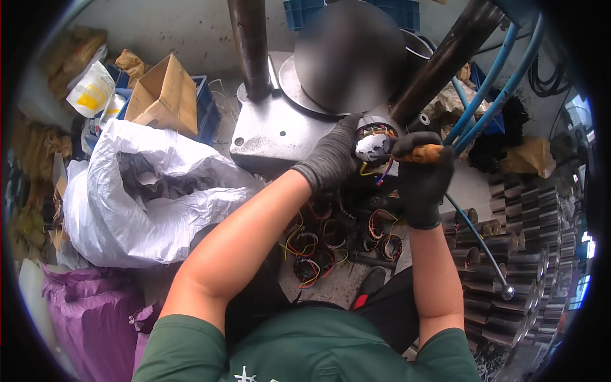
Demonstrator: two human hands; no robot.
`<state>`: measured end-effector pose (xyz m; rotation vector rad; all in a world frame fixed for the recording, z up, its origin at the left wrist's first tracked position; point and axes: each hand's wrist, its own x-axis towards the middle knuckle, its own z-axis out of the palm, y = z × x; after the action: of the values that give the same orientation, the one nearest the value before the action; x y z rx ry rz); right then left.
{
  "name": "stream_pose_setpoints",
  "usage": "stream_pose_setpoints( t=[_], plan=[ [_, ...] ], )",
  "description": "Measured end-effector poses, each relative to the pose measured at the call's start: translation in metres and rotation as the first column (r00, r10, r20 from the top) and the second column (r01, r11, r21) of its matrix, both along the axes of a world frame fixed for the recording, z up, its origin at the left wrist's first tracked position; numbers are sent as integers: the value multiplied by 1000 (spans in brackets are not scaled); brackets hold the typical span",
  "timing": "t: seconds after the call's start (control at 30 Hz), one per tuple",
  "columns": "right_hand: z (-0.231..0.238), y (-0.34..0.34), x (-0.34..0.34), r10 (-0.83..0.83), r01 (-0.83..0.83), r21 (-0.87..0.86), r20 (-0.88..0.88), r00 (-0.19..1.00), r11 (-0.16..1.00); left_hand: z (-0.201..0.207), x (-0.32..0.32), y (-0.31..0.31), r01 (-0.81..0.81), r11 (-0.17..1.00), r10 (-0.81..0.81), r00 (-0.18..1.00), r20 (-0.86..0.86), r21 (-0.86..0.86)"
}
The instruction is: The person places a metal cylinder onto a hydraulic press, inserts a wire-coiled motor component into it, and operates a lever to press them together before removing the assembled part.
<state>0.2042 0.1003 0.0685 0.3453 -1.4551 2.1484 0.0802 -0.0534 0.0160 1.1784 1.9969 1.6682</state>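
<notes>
My left hand (336, 153), in a dark grey glove, closes around the near left side of a motor stator (373, 148). The stator is a round wound core with a pale face, and red, blue and yellow wires hang below it. It rests at the right side of the grey metal machine base (267, 137). In a black glove, my right hand (425, 181) is wrapped round the orange handle of a hand tool (425, 153), which points left at the stator. The tool's working end is too small to make out.
Several wired stators (305, 245) lie on the floor below my hands. Stacked metal cylinders (503, 254) and a ball-ended lever (484, 245) are at right. A white sack (146, 216), a cardboard box (167, 95) and a purple sack (92, 318) stand left. Dark posts (249, 51) rise from the machine.
</notes>
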Motion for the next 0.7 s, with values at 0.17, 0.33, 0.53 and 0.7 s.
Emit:
stream_pose_setpoints(
  t=[0.17, 0.33, 0.53, 0.7],
  plan=[
    [-4, -19, 0, -184, 171, 261, 26, 983, 950, -4, -1, -11, -72, 997, 69, 995, -70, -38],
    [4, -19, 1, -191, 180, 269, 14, 981, 946, -4, 6, -13, -169, 978, 146, 973, -179, -124],
    [0, -7, -11, -20, 20, 5, -47, 999, 1000, -5, 6, -8, -164, 981, 140, 966, -216, -100],
    [7, -10, -10, -36, 30, 87, 65, 997, 996, 18, 12, -16, -148, 978, 118, 972, -201, -144]
  ],
)
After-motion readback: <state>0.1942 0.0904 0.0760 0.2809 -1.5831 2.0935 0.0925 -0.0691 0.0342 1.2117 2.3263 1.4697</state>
